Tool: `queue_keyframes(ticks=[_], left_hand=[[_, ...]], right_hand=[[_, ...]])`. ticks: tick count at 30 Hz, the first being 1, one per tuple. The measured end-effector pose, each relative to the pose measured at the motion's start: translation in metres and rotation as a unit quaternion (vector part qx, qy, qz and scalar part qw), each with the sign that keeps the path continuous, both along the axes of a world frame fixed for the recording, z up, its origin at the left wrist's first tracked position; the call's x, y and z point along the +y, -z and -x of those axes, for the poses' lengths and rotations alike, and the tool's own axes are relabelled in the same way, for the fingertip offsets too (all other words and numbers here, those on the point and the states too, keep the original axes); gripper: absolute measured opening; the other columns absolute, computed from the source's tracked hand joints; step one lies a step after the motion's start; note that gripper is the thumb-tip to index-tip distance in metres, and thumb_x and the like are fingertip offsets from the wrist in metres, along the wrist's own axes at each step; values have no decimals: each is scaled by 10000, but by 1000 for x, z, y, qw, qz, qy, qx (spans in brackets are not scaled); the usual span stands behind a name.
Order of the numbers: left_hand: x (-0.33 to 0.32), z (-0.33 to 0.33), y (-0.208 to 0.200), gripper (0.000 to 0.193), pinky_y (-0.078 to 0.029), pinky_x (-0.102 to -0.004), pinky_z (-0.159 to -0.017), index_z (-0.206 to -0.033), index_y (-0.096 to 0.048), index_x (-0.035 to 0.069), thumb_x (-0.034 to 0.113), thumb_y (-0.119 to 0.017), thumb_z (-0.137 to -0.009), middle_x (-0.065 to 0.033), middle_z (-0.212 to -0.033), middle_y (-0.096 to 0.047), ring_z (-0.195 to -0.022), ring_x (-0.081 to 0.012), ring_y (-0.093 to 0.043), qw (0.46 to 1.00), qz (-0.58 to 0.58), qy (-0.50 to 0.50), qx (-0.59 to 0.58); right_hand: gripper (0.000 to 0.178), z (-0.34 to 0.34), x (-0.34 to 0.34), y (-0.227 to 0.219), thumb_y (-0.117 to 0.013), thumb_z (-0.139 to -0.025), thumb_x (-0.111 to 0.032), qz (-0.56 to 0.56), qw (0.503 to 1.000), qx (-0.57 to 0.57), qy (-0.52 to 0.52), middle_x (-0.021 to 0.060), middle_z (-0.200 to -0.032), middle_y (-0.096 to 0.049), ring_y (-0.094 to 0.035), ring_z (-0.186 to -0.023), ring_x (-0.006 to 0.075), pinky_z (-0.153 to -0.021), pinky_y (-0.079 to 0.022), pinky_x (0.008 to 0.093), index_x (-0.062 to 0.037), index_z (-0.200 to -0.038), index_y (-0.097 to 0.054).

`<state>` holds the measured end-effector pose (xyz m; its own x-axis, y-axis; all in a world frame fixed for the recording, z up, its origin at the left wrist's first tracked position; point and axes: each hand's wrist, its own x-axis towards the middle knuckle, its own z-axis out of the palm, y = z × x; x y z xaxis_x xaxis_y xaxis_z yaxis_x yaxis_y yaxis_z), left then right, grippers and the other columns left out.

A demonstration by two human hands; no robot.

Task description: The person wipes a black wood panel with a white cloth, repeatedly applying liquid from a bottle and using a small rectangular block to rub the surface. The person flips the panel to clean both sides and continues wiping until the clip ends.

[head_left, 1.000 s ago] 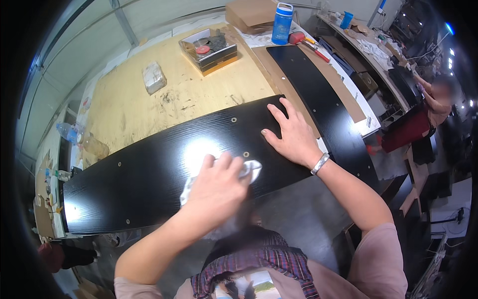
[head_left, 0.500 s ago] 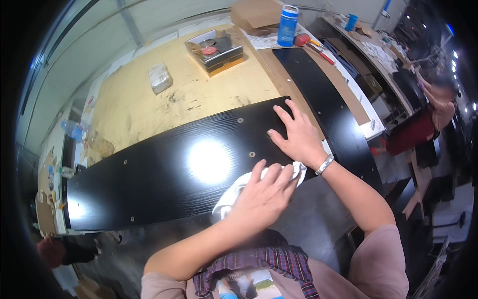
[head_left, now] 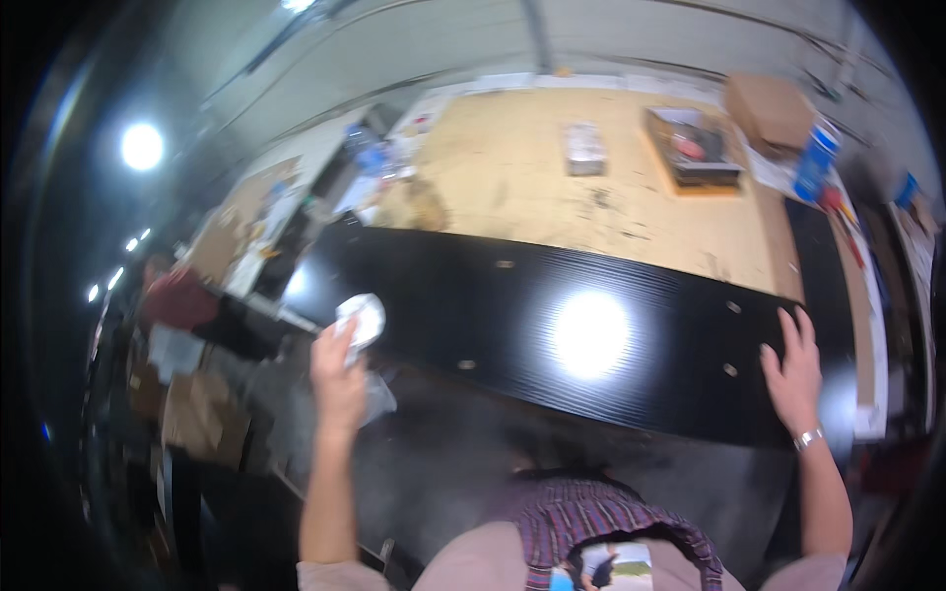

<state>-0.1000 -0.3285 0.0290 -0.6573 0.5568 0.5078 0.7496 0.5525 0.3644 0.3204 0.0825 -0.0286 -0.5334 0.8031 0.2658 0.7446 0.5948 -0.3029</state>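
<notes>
A long black wood-grain panel (head_left: 443, 305) lies across the near side of the work table, with several small round fittings set in its face. Close to the panel's left end, my left hand (head_left: 338, 379) grips a bunched white cloth (head_left: 363, 317). The cloth overlaps the panel's near edge in view; motion blur hides whether it touches. My right hand (head_left: 794, 369), with a silver bracelet at the wrist, rests on the panel's right end with its fingers spread.
On the tan tabletop (head_left: 493, 148) are a white wrapped block (head_left: 584, 150) and an open box of supplies (head_left: 695, 148). A blue bottle (head_left: 817, 163) stands at the far right beside a second black panel (head_left: 820, 246). Another person (head_left: 182, 300) is at the left, near cardboard boxes (head_left: 205, 419).
My view has turned left. My left hand has carried the cloth from the panel's right part to its left end. My right hand stays at the right end.
</notes>
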Motion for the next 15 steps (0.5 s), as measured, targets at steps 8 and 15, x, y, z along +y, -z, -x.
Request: queue_keyframes(ticks=[8,15], left_hand=[[107,-61,38,618,-324,-557,-1148,-1473,-522,148,424,-660,-938,-118,-1503,-525,-1413,-325,-445,945,131,299,3],[-39,181,51,527,-392,-461,-1091,-1398,-586,67,353,-649,-961,-165,-1423,-583,-1360,-341,-493,987,146,54,49]], right_hand=[[589,-7,6,8,-550,-968,-127,13,1000,-23,-16,163,-1638,-303,-400,-1426,402,-1174,-337,447,-76,-1539,-414],[569,-10,11,6,-501,-981,-96,12,999,-37,2,141,-1640,-325,-363,-1474,365,-1229,-279,436,-90,-1544,-422]])
